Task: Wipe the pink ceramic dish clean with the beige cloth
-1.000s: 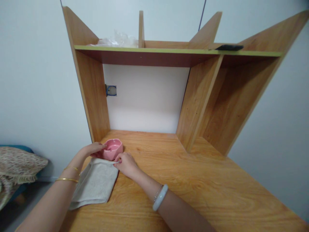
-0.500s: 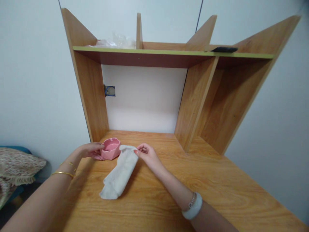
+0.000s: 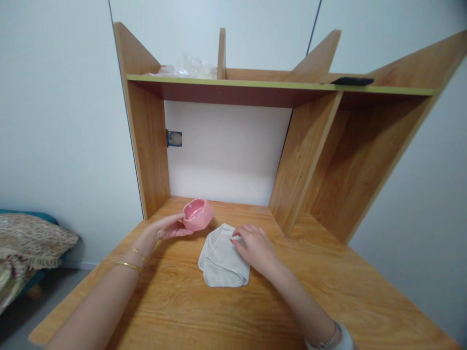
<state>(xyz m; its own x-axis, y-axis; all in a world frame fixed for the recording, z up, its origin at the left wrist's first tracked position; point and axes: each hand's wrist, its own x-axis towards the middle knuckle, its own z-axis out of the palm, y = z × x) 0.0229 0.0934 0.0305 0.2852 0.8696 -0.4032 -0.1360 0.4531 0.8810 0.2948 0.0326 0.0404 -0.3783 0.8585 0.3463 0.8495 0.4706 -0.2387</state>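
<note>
A pink angular ashtray [image 3: 203, 222] with notches in its rim is tilted up in my left hand [image 3: 172, 227]. My fingers and thumb grip its left side, and it appears raised off the desk at the back left. A pale grey-white cloth [image 3: 223, 262], loosely folded, lies on the wooden desk just in front and to the right of the ashtray. Over the cloth's upper right edge is my right hand [image 3: 256, 247], its fingers bent and the thumb a little apart from them, with no cloth visibly pinched. Whether its fingertips touch the cloth is hard to tell.
A wooden shelf unit [image 3: 150, 146] rises at the back of the desk [image 3: 204, 316]. Its top shelf holds clear plastic [image 3: 188, 68] and a dark flat object [image 3: 352, 81]. An uncovered wall socket box [image 3: 175, 139] is behind. Patterned fabric [image 3: 32, 238] lies far left.
My left hand has lifted and tilted the ashtray, moving it right. The cloth, earlier hanging from my right hand, now lies on the desk farther right. The camera view has shifted slightly.
</note>
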